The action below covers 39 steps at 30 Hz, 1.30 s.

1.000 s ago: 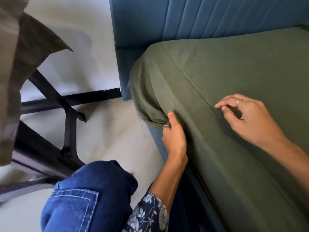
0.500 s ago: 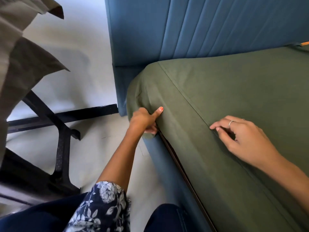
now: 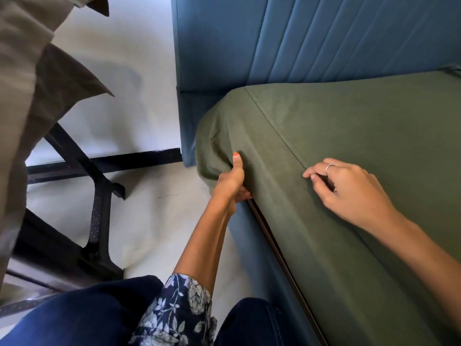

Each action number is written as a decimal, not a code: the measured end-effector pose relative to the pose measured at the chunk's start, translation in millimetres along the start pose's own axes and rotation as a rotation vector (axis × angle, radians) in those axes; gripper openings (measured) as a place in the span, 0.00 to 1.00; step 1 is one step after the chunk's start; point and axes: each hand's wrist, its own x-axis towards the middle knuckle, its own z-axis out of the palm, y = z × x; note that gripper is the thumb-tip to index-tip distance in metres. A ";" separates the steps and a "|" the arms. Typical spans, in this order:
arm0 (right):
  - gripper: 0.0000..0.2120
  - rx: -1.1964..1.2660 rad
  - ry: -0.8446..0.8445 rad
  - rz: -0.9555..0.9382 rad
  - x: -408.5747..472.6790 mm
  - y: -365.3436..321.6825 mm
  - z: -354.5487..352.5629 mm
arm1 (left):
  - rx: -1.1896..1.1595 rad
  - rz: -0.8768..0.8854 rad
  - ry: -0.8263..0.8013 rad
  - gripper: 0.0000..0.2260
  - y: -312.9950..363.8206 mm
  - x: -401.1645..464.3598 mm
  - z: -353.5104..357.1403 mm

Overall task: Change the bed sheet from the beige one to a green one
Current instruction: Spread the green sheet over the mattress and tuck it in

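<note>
1. Gripped at the mattress corner, the green sheet (image 3: 349, 151) is held by the left hand (image 3: 230, 181), whose fingers are curled round the hanging lower edge while the thumb is pressed up along the fabric.
2. Loosely curled fingers of the right hand (image 3: 349, 193) are rested on the sheet's top surface, just beside the seam at the mattress edge; nothing is seen to be pinched by them (a ring is worn on one finger).
3. Both the top and the near side of the mattress are covered by the green sheet, with some bunched folds gathered at the corner above the left hand.
4. A blue bed frame (image 3: 257, 258) is seen below the sheet's edge, and a blue padded headboard (image 3: 311, 38) is stood behind the mattress.
5. Beige fabric (image 3: 27, 78) is hung at the far left of the view, well apart from the bed.
6. A black metal frame (image 3: 99, 208) is set on the pale floor (image 3: 154, 221) beneath that fabric.
7. Dark jeans (image 3: 87, 318) and a floral sleeve (image 3: 179, 313) are seen at the bottom.
</note>
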 end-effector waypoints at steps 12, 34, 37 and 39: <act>0.06 0.032 -0.003 -0.004 14.8 -4.0 6.7 | -0.361 -0.123 -0.366 0.40 22.2 14.3 16.2; 0.05 -0.010 0.026 -0.077 17.7 -2.6 25.2 | 0.073 0.136 0.170 0.44 17.8 34.7 13.8; 0.05 -0.007 0.010 -0.089 19.7 -1.9 24.0 | -0.285 0.069 -0.047 0.49 22.6 37.1 14.8; 0.05 -0.008 0.013 -0.087 20.9 -1.8 25.0 | -0.466 0.045 -0.171 0.43 36.0 43.6 13.4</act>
